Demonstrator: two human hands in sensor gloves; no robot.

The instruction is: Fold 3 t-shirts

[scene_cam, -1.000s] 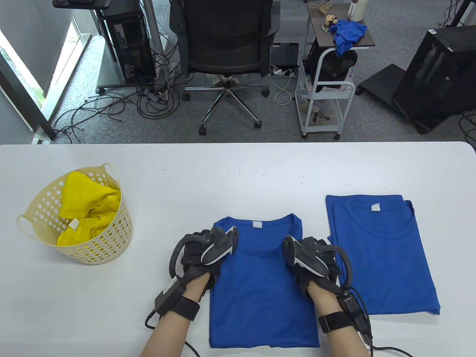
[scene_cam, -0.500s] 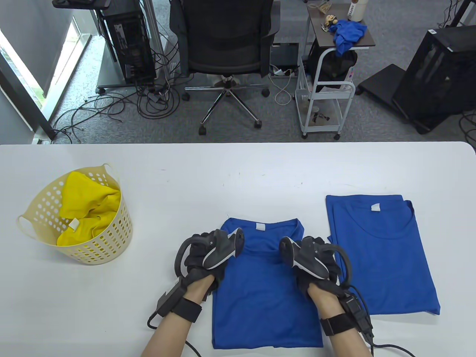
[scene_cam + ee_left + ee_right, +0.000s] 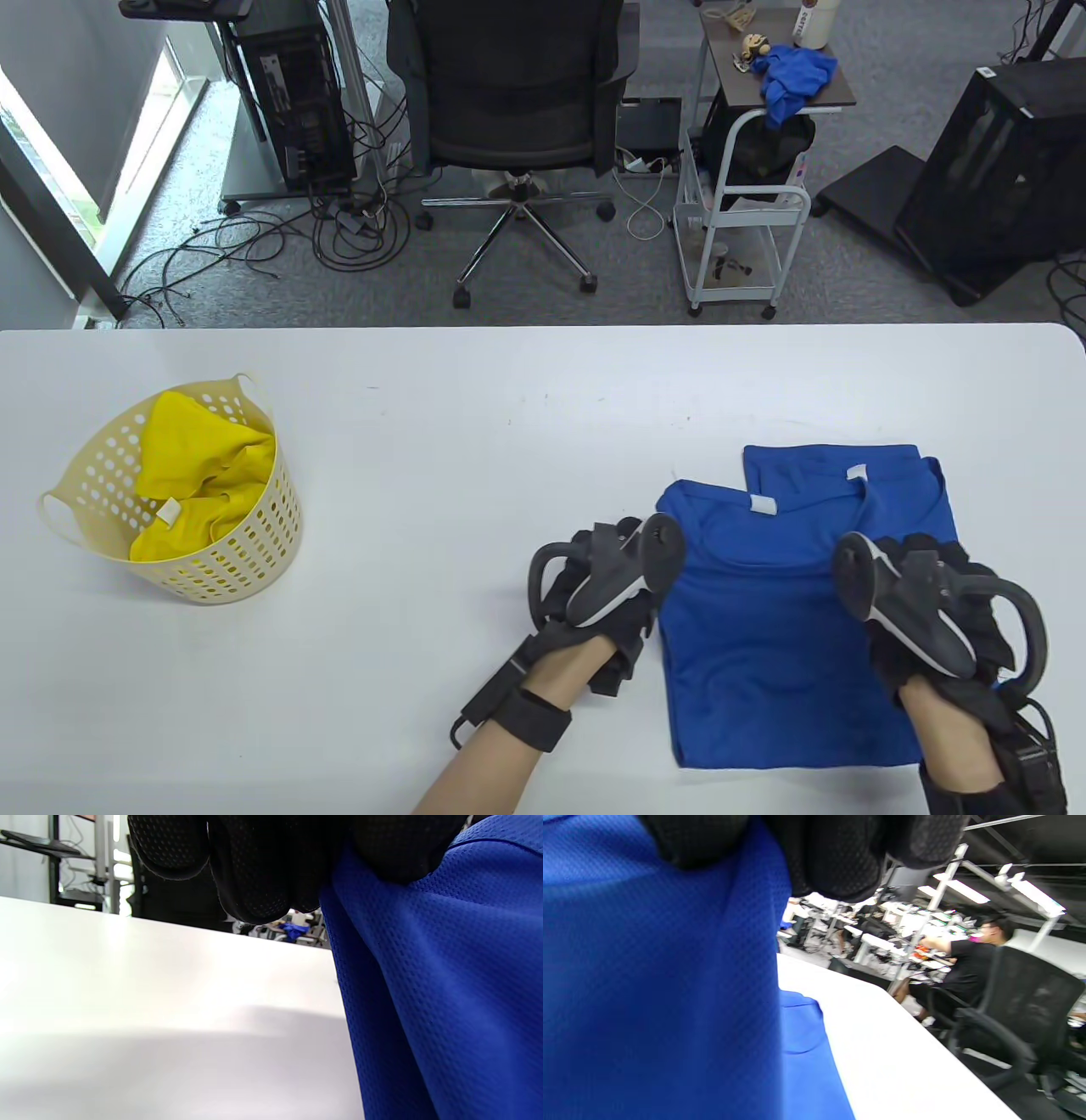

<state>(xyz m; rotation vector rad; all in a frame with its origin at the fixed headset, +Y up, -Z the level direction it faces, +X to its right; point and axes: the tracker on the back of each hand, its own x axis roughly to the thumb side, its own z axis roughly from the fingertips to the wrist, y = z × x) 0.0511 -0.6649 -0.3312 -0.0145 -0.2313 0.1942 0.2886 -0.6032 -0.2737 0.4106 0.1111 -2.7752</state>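
Note:
Both hands hold a folded blue t-shirt (image 3: pixel 764 628) by its side edges near the collar. My left hand (image 3: pixel 619 611) grips the left edge and my right hand (image 3: pixel 925 611) the right edge. In the left wrist view gloved fingers (image 3: pixel 263 866) curl round the blue fabric (image 3: pixel 445 984), which hangs above the white table. Seen from the right wrist, fingers (image 3: pixel 840 853) pinch the same shirt (image 3: pixel 661 984). A second folded blue t-shirt (image 3: pixel 848 463) lies on the table at the right, partly covered by the held one. A yellow t-shirt (image 3: pixel 204 458) sits crumpled in the basket.
A cream perforated basket (image 3: pixel 237 552) stands at the table's left. The white table (image 3: pixel 475 424) has bare surface in its middle and back. Beyond its far edge are an office chair (image 3: pixel 517 93) and a wheeled cart (image 3: pixel 747 212).
Both hands have moved right with the folded blue t-shirt, from the table's front centre to over the second blue shirt. The shirt now looks narrower and bunched between the hands.

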